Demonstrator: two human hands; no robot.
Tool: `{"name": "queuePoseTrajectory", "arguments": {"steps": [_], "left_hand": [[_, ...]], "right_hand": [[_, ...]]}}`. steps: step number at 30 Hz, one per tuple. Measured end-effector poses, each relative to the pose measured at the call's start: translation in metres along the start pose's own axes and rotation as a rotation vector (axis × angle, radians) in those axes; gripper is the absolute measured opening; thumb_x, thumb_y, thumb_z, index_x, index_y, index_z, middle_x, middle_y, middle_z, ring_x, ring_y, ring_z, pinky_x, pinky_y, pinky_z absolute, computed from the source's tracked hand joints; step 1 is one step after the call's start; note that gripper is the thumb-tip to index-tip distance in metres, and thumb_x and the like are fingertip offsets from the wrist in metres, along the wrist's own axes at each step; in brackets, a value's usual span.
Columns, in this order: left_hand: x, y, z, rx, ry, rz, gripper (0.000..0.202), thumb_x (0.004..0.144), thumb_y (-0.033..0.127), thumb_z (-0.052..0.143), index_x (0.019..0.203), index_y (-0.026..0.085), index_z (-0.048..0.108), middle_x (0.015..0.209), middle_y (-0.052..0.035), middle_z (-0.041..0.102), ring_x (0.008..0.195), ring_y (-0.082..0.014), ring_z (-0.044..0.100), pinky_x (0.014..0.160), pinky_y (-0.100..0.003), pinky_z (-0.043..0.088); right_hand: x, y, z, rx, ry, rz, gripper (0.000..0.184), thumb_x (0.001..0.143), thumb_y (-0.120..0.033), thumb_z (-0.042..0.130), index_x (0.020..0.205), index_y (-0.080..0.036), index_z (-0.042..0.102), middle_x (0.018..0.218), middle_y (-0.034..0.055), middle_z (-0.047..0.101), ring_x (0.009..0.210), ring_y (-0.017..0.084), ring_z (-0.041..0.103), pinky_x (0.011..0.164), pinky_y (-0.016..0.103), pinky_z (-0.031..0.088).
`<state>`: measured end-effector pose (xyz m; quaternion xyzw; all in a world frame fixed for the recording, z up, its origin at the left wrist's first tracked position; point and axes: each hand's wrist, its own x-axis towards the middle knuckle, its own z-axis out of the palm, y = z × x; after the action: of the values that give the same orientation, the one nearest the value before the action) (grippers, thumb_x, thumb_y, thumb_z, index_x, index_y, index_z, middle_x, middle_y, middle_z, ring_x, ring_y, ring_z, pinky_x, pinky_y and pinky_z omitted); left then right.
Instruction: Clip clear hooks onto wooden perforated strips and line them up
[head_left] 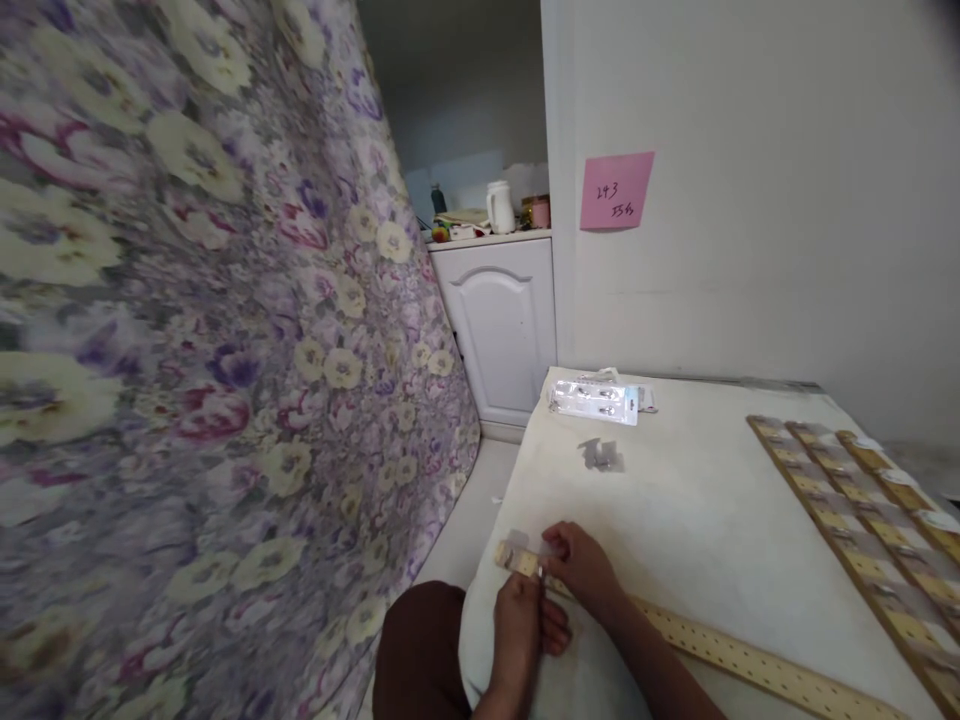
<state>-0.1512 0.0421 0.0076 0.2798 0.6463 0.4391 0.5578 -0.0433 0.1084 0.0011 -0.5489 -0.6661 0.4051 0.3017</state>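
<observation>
Left hand [521,620] and right hand [581,565] pinch the yellow strip [750,660] at its end, lower centre; pink note [616,190], upper right, reads "243"; white jug [500,207] contents unseen.

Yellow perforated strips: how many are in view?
4 yellow perforated strips: one at the near edge, touched by left hand and right hand; three side by side at right. More may be hidden.

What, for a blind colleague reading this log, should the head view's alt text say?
The left hand pinches the end of a yellow perforated strip on a white table, the right hand touching it. Clear blister packs lie beyond, more loaded strips at right, a floral curtain at left.
</observation>
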Motion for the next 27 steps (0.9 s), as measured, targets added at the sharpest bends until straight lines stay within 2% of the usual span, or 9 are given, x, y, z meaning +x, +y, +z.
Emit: {"name": "queuePoseTrajectory", "arguments": {"steps": [6, 11, 13, 17, 21, 27], "left_hand": [[-0.001, -0.002, -0.002, -0.018, -0.002, 0.038, 0.025, 0.083, 0.045, 0.039, 0.074, 0.022, 0.042, 0.044, 0.0021, 0.061, 0.032, -0.0124, 0.054, 0.033, -0.021, 0.037], [-0.002, -0.001, -0.003, -0.026, 0.003, 0.058, 0.028, 0.079, 0.049, 0.043, 0.071, 0.022, 0.042, 0.044, 0.0020, 0.061, 0.031, -0.0122, 0.053, 0.033, -0.021, 0.036], [-0.002, 0.000, -0.003, -0.030, 0.000, 0.065, 0.031, 0.076, 0.053, 0.044, 0.070, 0.022, 0.042, 0.042, 0.0020, 0.060, 0.031, -0.0123, 0.052, 0.032, -0.020, 0.035], [0.002, -0.003, -0.006, -0.060, -0.012, 0.067, 0.037, 0.071, 0.059, 0.048, 0.067, 0.022, 0.043, 0.043, 0.0025, 0.060, 0.031, -0.0113, 0.052, 0.033, -0.019, 0.032], [0.010, -0.007, -0.007, -0.070, 0.000, 0.027, 0.041, 0.066, 0.061, 0.052, 0.066, 0.022, 0.043, 0.042, 0.0030, 0.059, 0.030, -0.0105, 0.050, 0.032, -0.018, 0.027], [0.004, -0.002, -0.008, -0.081, -0.042, 0.080, 0.041, 0.067, 0.061, 0.053, 0.069, 0.021, 0.045, 0.044, 0.0018, 0.061, 0.032, -0.0108, 0.051, 0.034, -0.019, 0.030]], "right_hand": [[0.000, -0.006, -0.002, 0.005, 0.012, -0.041, 0.027, 0.066, -0.023, 0.061, 0.092, -0.016, 0.062, 0.086, 0.0045, 0.065, 0.079, 0.017, 0.060, 0.072, 0.026, 0.046], [-0.013, 0.000, -0.026, -0.020, 0.057, -0.075, 0.024, 0.075, -0.025, 0.052, 0.096, -0.016, 0.060, 0.092, 0.0070, 0.064, 0.084, 0.017, 0.059, 0.078, 0.027, 0.045], [-0.029, 0.007, -0.039, -0.062, 0.081, -0.071, 0.024, 0.071, -0.024, 0.056, 0.093, -0.017, 0.061, 0.089, 0.0067, 0.062, 0.084, 0.019, 0.058, 0.078, 0.030, 0.044], [-0.063, 0.020, -0.056, -0.247, 0.105, -0.056, 0.035, 0.055, -0.018, 0.065, 0.090, -0.018, 0.062, 0.098, 0.0059, 0.059, 0.095, 0.022, 0.053, 0.085, 0.030, 0.041], [-0.077, 0.021, -0.056, -0.307, 0.111, -0.024, 0.031, 0.055, -0.014, 0.061, 0.085, -0.020, 0.062, 0.098, 0.0050, 0.058, 0.094, 0.021, 0.052, 0.083, 0.029, 0.039], [-0.073, 0.018, -0.055, -0.298, 0.180, -0.013, 0.025, 0.059, -0.013, 0.056, 0.082, -0.021, 0.061, 0.094, 0.0041, 0.059, 0.091, 0.020, 0.052, 0.082, 0.029, 0.038]]}}
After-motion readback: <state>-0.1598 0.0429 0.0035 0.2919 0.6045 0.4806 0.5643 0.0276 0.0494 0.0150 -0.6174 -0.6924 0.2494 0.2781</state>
